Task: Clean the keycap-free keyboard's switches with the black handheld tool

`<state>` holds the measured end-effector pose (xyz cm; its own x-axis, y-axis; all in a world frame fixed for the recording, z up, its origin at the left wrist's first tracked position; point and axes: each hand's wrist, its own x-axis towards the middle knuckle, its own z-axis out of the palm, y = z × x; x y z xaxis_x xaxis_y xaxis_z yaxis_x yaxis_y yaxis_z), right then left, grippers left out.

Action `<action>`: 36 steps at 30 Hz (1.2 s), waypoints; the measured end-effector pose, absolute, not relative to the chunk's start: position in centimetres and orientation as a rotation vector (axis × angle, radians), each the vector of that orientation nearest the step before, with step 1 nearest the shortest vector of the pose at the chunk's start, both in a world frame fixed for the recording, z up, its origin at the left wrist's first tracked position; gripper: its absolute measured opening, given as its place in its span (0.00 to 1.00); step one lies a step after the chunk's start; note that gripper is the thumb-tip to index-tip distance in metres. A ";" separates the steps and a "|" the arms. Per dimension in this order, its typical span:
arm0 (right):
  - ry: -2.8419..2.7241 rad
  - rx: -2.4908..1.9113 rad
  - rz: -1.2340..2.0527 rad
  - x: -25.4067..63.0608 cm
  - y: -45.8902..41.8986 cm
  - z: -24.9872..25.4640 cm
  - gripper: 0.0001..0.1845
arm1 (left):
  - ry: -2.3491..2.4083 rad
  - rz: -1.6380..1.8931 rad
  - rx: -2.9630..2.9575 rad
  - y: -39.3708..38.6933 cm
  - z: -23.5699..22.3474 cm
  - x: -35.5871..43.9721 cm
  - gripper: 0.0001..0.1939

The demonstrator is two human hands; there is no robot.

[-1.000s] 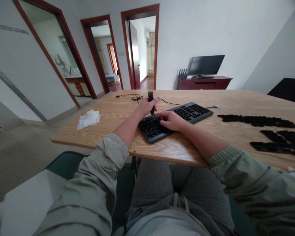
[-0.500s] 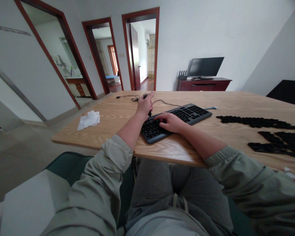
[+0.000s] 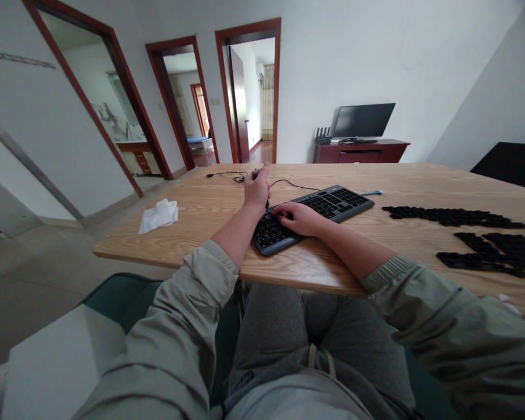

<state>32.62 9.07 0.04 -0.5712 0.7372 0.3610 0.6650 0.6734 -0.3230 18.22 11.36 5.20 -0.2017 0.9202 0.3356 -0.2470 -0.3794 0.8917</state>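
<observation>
The black keyboard (image 3: 343, 201) with a grey edge lies at a slant on the wooden table in the head view. My left hand (image 3: 257, 191) is closed in a fist around a slim black-handled tool (image 3: 255, 174), upright over the keyboard's left end. Its lower tip points down at the upper left keys; the kind of tool is mostly hidden by my fingers. My right hand (image 3: 300, 218) rests on the left part of the keyboard, fingers bent onto the keys and thumb apart from the index finger. I see nothing held in it.
Rows of small black pieces like keycaps (image 3: 455, 217) lie on the table (image 3: 210, 233) at right, with more (image 3: 503, 251) nearer me. White crumpled tissue (image 3: 158, 216) sits at left. Behind the keyboard are a coiled cable (image 3: 238, 178) and a thin blue item (image 3: 373, 193).
The view has shifted slightly. Both hands stay at the keyboard in nearly the same pose, the left still gripping the black-handled tool.
</observation>
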 end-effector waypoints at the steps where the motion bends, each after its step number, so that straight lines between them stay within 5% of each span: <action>1: -2.423 -1.087 0.205 32.6 9.1 0.0 0.19 | 0.900 1.722 1.169 11.4 5.2 18.2 0.26; 36: -2.460 -1.082 0.160 32.3 9.3 0.3 0.16 | 0.846 1.753 1.131 11.0 6.1 18.7 0.30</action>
<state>32.31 9.28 0.26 -0.5936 0.7240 0.3513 0.6724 0.6861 -0.2777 18.65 10.99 6.13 -0.2179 0.9131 0.3448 -0.2977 -0.3986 0.8675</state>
